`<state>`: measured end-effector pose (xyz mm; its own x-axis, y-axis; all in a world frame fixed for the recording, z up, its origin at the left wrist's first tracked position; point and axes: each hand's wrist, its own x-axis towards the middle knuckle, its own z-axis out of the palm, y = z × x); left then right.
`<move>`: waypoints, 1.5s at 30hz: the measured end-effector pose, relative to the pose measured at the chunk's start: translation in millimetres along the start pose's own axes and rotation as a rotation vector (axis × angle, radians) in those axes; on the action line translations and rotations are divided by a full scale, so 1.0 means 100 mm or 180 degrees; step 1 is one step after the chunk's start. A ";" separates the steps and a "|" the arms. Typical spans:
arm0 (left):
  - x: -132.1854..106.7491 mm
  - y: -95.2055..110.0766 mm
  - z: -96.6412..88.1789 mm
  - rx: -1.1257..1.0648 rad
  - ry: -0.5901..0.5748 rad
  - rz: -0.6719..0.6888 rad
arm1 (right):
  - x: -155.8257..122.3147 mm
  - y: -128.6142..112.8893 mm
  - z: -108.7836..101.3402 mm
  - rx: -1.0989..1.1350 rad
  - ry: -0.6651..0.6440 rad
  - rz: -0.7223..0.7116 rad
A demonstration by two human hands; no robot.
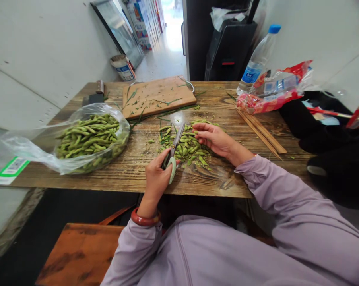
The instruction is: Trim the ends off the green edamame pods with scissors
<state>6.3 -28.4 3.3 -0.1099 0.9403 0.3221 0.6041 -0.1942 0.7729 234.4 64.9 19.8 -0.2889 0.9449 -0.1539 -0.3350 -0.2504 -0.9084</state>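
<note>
My left hand is closed round the pale green handles of a pair of scissors. The blades point away from me, over a loose pile of green soybean pods on the wooden table. On the pile's right side, my right hand has its fingers bent and drawn together at the pods. Whatever lies between those fingertips is too small to make out. To the left, a clear plastic bag holds many more soybean pods.
A cutting board with green scraps lies at the back, near a cleaver. On the right are chopsticks, a red plastic wrapper, a water bottle and a black bag. The table's front edge is close to my body.
</note>
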 end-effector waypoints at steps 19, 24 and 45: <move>0.00 0.00 -0.03 0.0154 -0.0092 0.0024 | 0.03 -0.41 -0.33 0.1057 0.0477 0.0177; 0.00 0.00 -0.03 0.0169 -0.0137 0.0095 | 0.06 -0.32 -0.35 -0.0650 0.0216 -0.0174; -0.01 -0.01 -0.03 0.0124 -0.0255 0.0181 | -0.02 -0.23 -0.37 -0.3493 -0.0517 -0.0974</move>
<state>3.1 -30.0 4.1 -0.0118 0.9477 0.3189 0.6380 -0.2384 0.7322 275.6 76.9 26.5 -0.4691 0.8762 0.1110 0.5273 0.3787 -0.7607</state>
